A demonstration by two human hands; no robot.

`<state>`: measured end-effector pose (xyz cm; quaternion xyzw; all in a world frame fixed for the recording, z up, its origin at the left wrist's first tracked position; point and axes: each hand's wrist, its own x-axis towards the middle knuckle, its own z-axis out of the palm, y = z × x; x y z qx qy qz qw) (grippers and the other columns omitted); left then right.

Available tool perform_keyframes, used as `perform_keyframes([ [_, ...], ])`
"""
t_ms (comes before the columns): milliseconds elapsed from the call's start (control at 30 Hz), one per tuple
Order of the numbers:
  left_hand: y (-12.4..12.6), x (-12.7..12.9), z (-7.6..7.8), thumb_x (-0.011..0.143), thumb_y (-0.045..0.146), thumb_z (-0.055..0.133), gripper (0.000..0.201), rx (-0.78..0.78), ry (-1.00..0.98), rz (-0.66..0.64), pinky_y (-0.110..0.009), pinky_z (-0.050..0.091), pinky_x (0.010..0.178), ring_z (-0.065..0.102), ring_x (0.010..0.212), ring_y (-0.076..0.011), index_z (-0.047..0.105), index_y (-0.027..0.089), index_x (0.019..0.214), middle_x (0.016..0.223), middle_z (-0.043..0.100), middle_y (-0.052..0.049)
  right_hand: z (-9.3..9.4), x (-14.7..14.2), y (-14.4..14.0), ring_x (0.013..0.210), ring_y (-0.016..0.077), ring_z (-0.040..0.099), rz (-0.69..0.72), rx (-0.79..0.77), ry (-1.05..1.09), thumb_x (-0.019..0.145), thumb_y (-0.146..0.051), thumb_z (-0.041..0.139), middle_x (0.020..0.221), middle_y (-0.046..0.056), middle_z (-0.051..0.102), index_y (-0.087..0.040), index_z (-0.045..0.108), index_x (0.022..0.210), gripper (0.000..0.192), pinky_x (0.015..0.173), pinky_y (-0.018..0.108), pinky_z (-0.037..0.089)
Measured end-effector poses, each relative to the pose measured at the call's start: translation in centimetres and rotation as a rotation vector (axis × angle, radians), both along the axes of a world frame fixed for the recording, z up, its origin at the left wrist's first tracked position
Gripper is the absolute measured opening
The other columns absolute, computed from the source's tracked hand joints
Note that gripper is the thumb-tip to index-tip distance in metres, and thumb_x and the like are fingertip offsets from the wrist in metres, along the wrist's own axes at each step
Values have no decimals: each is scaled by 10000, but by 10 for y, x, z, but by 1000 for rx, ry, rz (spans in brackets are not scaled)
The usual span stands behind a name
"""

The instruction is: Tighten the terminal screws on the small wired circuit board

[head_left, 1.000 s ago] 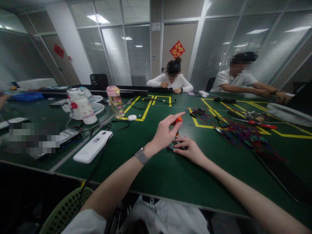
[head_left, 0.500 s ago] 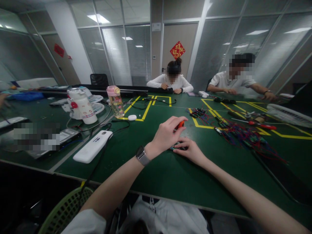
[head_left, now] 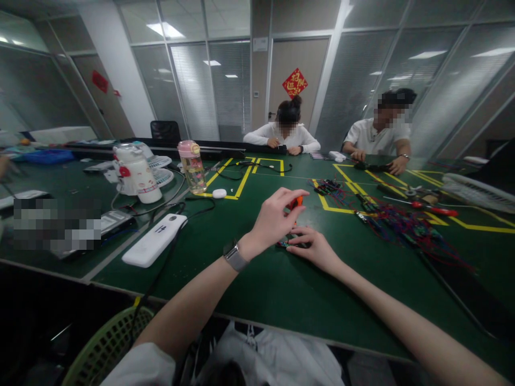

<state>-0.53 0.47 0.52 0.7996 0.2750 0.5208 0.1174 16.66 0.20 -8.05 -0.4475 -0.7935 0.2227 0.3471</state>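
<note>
My left hand (head_left: 274,217), with a watch on its wrist, is raised just above the table in front of me. Its thumb and fingers curl around the orange handle of a screwdriver (head_left: 296,203), which stands roughly upright; the tip is hidden. Right below, my right hand (head_left: 316,249) rests on the table. A small circuit board (head_left: 283,244) is pinched in its fingertips, and the hand covers most of it. The two hands nearly touch, the left over the board's far end.
Wired circuit boards (head_left: 402,222) lie heaped on the right, near a red-handled screwdriver (head_left: 434,208). To the left are a white power bank-like block (head_left: 155,240), a white bottle (head_left: 142,177) and a pink-lidded bottle (head_left: 192,169). Two people sit across the green table (head_left: 249,300).
My left fingertips have spread a little around the screwdriver's handle, and more orange shows. My right hand stays put. The person at far right has drawn an outstretched hand inward to black items.
</note>
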Motion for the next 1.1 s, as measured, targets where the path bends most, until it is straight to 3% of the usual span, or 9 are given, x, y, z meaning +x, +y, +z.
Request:
perform_keyframes([
  [133,-2,-1,0,853,229,637,209,41,-17,24,-172,528,606,570,764,-104,647,200,1059,895,549,-15,2,0,-1,1093,318,610,-3,-8,-4,707,-293,750,1076,85,727,-266,789,804,108,1001,551,399],
  [300,-5,0,0,911,127,491,321,36,26,-84,-191,554,671,600,868,-120,573,211,1210,1024,585,-47,4,-2,-3,1054,311,626,-8,-7,-17,715,-281,741,1092,89,722,-258,789,818,116,973,536,419],
  [467,-3,1,-4,882,202,599,246,98,-4,-20,-184,557,632,604,850,-122,630,216,1125,964,589,-31,4,-3,-3,1062,308,619,-11,-2,-16,718,-274,741,1100,86,718,-253,789,812,108,975,524,419],
  [567,-4,0,-3,873,240,621,243,110,4,-48,-192,561,655,602,849,-119,639,211,1113,970,588,-30,5,-2,-3,1058,307,618,-10,-5,-22,725,-290,734,1104,81,715,-262,788,818,111,952,517,436],
  [733,-8,0,0,924,160,488,322,62,51,-125,-199,562,680,603,894,-126,573,220,1229,1054,586,-51,5,-2,-3,1048,304,623,-3,6,-25,727,-287,733,1087,87,719,-257,789,819,111,941,500,447],
  [933,-4,0,-2,861,269,636,258,84,26,9,-191,539,621,562,767,-107,640,227,1116,910,528,-15,4,-2,-3,1077,308,614,-10,4,-28,725,-281,735,1107,86,716,-258,788,821,112,967,523,433],
  [1000,-3,-1,-2,861,281,638,291,87,44,5,-219,545,668,568,790,-119,627,214,1144,921,530,-24,4,-2,-3,1073,308,619,-7,0,-25,725,-283,735,1110,86,716,-258,787,818,110,980,540,422],
  [1100,-2,-1,-2,934,178,494,357,63,35,-78,-265,539,787,597,893,-137,523,200,1289,1015,574,-61,2,-1,-2,1086,312,617,0,-5,-23,725,-289,736,1097,85,723,-261,786,829,119,1013,566,385],
])
